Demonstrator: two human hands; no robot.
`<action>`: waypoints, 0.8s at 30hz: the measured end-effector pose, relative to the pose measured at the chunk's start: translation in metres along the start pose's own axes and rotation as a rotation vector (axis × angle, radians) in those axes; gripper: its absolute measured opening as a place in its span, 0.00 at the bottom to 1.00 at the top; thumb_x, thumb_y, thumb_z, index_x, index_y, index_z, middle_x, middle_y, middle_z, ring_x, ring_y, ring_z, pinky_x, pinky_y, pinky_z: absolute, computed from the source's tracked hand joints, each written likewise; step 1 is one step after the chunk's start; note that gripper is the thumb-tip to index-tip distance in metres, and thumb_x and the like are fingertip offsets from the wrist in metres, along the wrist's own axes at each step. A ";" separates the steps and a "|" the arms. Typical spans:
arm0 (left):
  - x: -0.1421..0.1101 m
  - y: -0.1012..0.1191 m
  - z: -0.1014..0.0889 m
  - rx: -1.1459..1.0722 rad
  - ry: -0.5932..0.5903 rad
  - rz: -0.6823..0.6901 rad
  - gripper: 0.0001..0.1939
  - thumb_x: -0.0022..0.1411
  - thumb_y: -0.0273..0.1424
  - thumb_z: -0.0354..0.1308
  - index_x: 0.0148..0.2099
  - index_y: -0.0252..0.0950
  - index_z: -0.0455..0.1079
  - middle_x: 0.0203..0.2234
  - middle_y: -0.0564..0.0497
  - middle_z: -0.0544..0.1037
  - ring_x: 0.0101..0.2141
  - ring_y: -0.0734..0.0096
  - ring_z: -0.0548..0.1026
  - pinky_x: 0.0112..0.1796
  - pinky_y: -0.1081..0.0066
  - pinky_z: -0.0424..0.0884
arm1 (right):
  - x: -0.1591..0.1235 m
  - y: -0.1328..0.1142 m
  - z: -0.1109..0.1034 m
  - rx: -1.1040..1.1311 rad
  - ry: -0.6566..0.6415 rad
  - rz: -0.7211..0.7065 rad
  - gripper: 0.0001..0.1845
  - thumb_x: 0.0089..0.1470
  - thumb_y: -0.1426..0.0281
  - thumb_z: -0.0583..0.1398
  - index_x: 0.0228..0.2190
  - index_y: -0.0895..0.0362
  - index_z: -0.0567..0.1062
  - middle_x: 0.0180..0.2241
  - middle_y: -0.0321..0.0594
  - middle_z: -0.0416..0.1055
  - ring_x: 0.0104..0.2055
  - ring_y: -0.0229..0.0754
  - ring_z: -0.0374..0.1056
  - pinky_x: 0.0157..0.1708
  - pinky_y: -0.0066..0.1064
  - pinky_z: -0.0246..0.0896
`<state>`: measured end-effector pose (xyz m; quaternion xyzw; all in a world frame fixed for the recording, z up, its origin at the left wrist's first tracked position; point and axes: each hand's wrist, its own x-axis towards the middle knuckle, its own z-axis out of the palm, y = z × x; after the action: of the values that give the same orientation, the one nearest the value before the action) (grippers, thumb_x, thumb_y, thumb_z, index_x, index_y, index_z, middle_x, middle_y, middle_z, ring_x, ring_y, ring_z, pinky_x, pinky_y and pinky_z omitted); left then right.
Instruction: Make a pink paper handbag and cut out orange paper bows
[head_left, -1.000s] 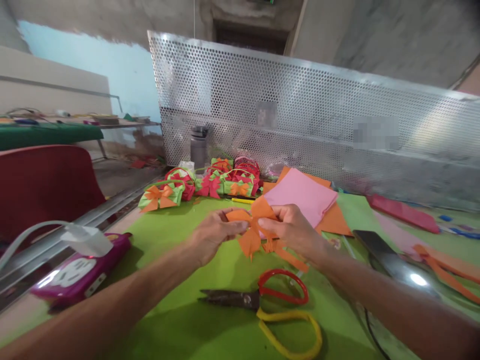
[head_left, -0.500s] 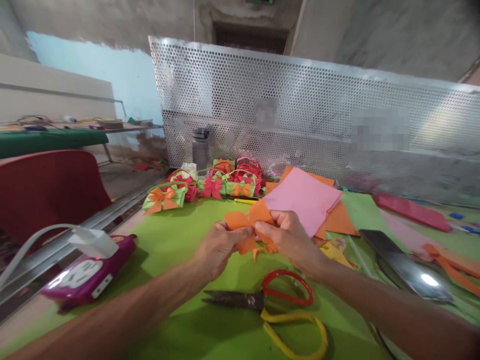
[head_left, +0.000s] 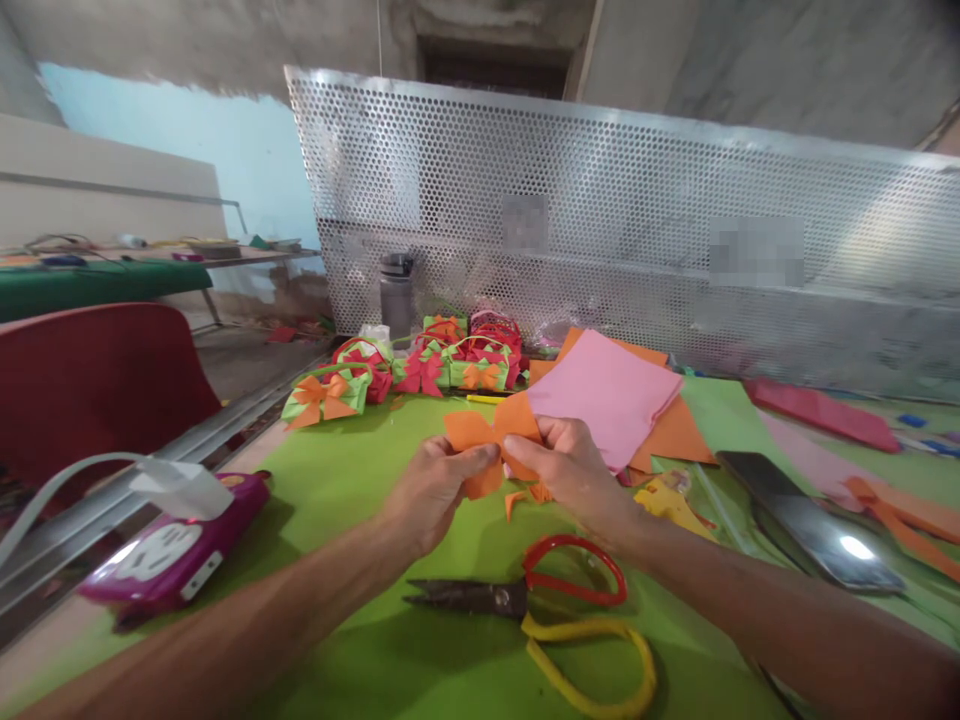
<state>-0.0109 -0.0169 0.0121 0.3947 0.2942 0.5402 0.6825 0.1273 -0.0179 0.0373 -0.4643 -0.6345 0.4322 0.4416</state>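
Note:
Between both hands is an orange paper cutout (head_left: 471, 430) with rounded, butterfly-like lobes. My left hand (head_left: 439, 490) pinches its left side, thumb on top. On the right side, my right hand (head_left: 574, 465) grips it between thumb and fingers. The thumbs nearly meet at the middle of the paper; the fingers beneath are partly hidden. Small orange paper scraps (head_left: 514, 503) lie on the green surface just below the hands. Nearer to me rest scissors (head_left: 480, 597) with one red and one yellow handle, blades pointing left.
Small green and red paper gift bags with bows (head_left: 326, 398) stand at the back left, before a grey bottle (head_left: 397, 297). Pink paper sheets (head_left: 600, 395) lie over orange ones. A phone (head_left: 802, 520) and a yellow tool (head_left: 673, 503) lie right. A purple power strip (head_left: 172, 550) sits left.
The orange cutout is spread slightly flatter, its lobes more visible. Both hands keep their pinch and stay nearly in place; the view has shifted a little.

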 end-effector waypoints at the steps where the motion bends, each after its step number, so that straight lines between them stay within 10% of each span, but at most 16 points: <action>1: 0.000 0.000 0.000 0.008 -0.004 0.014 0.08 0.45 0.26 0.65 0.33 0.32 0.76 0.26 0.50 0.79 0.28 0.73 0.74 0.35 0.74 0.67 | 0.001 0.001 0.000 -0.002 -0.003 -0.011 0.13 0.48 0.64 0.57 0.19 0.60 0.67 0.16 0.29 0.56 0.18 0.30 0.48 0.17 0.25 0.44; 9: 0.007 0.014 -0.002 0.023 0.150 0.012 0.11 0.38 0.26 0.68 0.28 0.31 0.74 0.22 0.51 0.78 0.23 0.74 0.73 0.28 0.74 0.68 | -0.015 0.007 -0.037 -0.165 -0.051 -0.126 0.10 0.52 0.63 0.57 0.30 0.58 0.70 0.30 0.35 0.67 0.33 0.37 0.64 0.32 0.28 0.58; 15: 0.008 0.022 -0.001 -0.012 0.171 -0.018 0.11 0.37 0.24 0.68 0.29 0.32 0.74 0.23 0.52 0.78 0.23 0.75 0.73 0.27 0.74 0.68 | -0.069 0.018 -0.054 -0.841 -0.566 -0.084 0.15 0.44 0.70 0.63 0.38 0.55 0.73 0.37 0.41 0.72 0.38 0.48 0.67 0.38 0.36 0.59; 19: 0.007 0.020 -0.001 -0.013 0.134 -0.050 0.09 0.40 0.23 0.67 0.28 0.32 0.72 0.24 0.51 0.78 0.24 0.73 0.74 0.29 0.73 0.70 | -0.082 0.022 -0.048 -0.869 -0.576 -0.055 0.25 0.45 0.73 0.60 0.48 0.52 0.68 0.50 0.44 0.67 0.50 0.50 0.62 0.49 0.38 0.55; 24: 0.008 0.025 -0.007 -0.014 0.164 -0.069 0.10 0.41 0.22 0.66 0.29 0.33 0.71 0.26 0.51 0.78 0.26 0.71 0.75 0.30 0.72 0.72 | -0.079 0.016 -0.046 -0.811 -0.558 0.062 0.29 0.39 0.77 0.57 0.46 0.48 0.70 0.42 0.39 0.73 0.40 0.48 0.69 0.41 0.37 0.62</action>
<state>-0.0267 -0.0047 0.0300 0.3340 0.3587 0.5490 0.6770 0.1890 -0.0854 0.0200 -0.4839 -0.8315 0.2715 0.0253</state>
